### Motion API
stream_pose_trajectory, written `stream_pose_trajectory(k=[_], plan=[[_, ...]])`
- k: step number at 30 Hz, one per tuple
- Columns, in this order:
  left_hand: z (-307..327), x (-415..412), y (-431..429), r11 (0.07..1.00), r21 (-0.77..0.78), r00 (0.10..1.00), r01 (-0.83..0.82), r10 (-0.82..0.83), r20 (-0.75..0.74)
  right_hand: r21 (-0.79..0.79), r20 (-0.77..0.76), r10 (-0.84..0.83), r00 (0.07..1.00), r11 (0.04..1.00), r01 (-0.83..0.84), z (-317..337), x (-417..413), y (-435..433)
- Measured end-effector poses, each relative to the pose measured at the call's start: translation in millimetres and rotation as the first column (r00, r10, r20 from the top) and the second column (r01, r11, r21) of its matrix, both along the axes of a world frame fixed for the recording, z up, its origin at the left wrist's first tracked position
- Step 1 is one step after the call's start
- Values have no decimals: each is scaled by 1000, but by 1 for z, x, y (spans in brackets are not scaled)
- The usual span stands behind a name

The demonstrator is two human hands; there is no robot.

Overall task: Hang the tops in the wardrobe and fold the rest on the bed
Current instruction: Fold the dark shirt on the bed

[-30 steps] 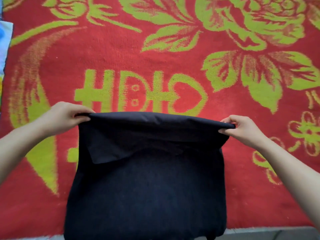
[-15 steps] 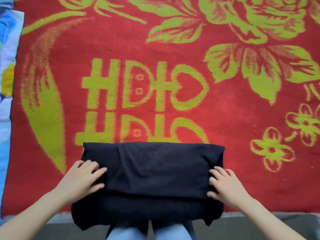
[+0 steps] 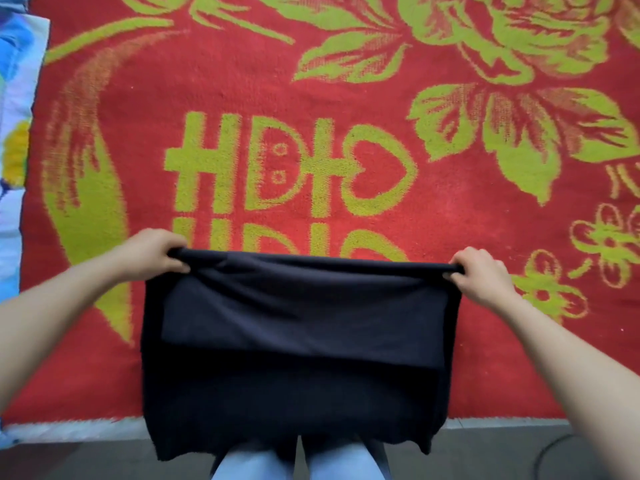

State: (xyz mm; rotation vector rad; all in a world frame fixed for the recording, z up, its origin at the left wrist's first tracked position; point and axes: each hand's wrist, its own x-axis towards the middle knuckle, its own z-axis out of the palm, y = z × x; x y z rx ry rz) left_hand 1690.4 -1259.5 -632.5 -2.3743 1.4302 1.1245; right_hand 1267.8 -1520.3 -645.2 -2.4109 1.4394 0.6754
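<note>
Black garment (image 3: 301, 341) held by its folded top edge over the near side of a bed, gripped at both ends by a person's bare hands. The left hand (image 3: 152, 254) has its fingers and thumb curled round the left end of the fold, and the right hand (image 3: 481, 275) clutches the right end the same way, so the edge runs taut and nearly level between them. A shorter front layer of the dark cloth lies over a longer one behind it. The lower hem falls past the bed's pale front edge (image 3: 86, 427) and in front of the person's legs (image 3: 256, 462), clad in light blue. Whether the lower part of the cloth rests on the bed cannot be told.

A red blanket (image 3: 346, 81) patterned with yellow-green flowers, leaves and a large emblem covers the bed, and the raised fold hides the emblem's lower half. A blue, white and yellow cloth (image 3: 14, 133) lies just beside the blanket's left edge. Grey floor (image 3: 502, 452) shows below the bed, with a thin dark cable (image 3: 554, 448) curving across it at lower right.
</note>
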Motion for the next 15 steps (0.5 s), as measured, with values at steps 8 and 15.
stream_pose_trajectory(k=[8, 15], plan=[[19, 15, -26, 980, -195, 971, -46, 90, 221, -19, 217, -158, 963, 986, 166, 18, 24, -23], [21, -22, 88, 820, -487, 950, 300, -209, 233, -245, 534, 355, 767, 934, -261, 38, -59, 51]])
